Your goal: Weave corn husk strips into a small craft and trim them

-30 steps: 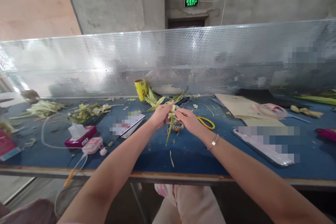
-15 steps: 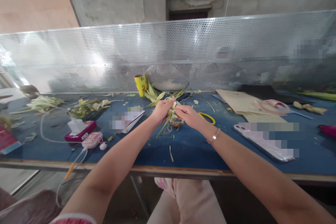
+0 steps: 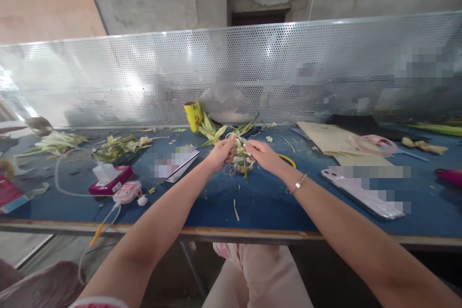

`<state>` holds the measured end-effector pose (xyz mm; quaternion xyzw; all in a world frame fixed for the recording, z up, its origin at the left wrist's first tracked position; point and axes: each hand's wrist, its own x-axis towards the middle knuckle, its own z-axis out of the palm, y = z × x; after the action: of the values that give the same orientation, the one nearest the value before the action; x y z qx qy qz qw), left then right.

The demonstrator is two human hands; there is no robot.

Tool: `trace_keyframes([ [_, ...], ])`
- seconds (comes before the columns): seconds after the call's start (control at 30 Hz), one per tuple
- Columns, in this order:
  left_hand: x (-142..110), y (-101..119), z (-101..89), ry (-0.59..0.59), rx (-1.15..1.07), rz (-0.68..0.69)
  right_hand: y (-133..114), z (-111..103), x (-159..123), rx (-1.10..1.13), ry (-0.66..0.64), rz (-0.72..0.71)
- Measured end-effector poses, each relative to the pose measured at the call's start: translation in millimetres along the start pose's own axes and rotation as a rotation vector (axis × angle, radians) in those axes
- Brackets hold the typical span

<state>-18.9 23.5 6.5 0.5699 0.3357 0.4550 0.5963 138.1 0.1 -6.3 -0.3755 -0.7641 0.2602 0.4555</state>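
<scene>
Both my hands meet over the middle of the blue table (image 3: pixel 260 202). My left hand (image 3: pixel 223 152) and my right hand (image 3: pixel 263 154) are closed on a small bundle of woven pale green leaf strips (image 3: pixel 240 159), whose loose ends hang down between them. A bracelet sits on my right wrist. Behind my right hand lie yellow-handled scissors (image 3: pixel 287 159), partly hidden. More loose leaves (image 3: pixel 216 131) lie just beyond my hands, next to a yellow roll (image 3: pixel 193 114).
A perforated metal screen (image 3: pixel 231 77) closes the table's far side. At left lie leaf piles (image 3: pixel 121 146), a pink box with a white charger (image 3: pixel 108 178) and a cable. A phone (image 3: pixel 364 190), brown paper (image 3: pixel 332 140) and pink tape (image 3: pixel 371 144) lie at right.
My hands have risen slightly and turned the leaf bundle; its loose strip, earlier slanting down to the left, now hangs straight down between them.
</scene>
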Motion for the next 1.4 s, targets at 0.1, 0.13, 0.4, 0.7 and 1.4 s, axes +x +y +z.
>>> trace_keyframes([
  [0.1, 0.0, -4.2, 1.9, -0.003, -0.047, -0.052, 17.3, -6.3, 7.9, 0.089, 0.119, 0.05],
  [0.13, 0.0, -6.8, 3.2, -0.003, -0.053, -0.046, 21.4, -8.0, 9.8, 0.131, 0.137, 0.06],
  [0.4, 2.9, -23.9, 5.4, 0.024, 0.082, 0.065, 25.6, -17.0, 11.0, 0.085, 0.052, 0.059],
  [0.7, 4.6, -20.0, 2.1, -0.038, 0.313, 0.244, 22.8, -4.3, 9.7, 0.041, 0.04, 0.051],
  [1.4, 26.1, -22.9, -33.4, 0.287, 0.288, 0.189, 65.8, -53.3, 7.9, -0.887, -0.207, 0.714],
])
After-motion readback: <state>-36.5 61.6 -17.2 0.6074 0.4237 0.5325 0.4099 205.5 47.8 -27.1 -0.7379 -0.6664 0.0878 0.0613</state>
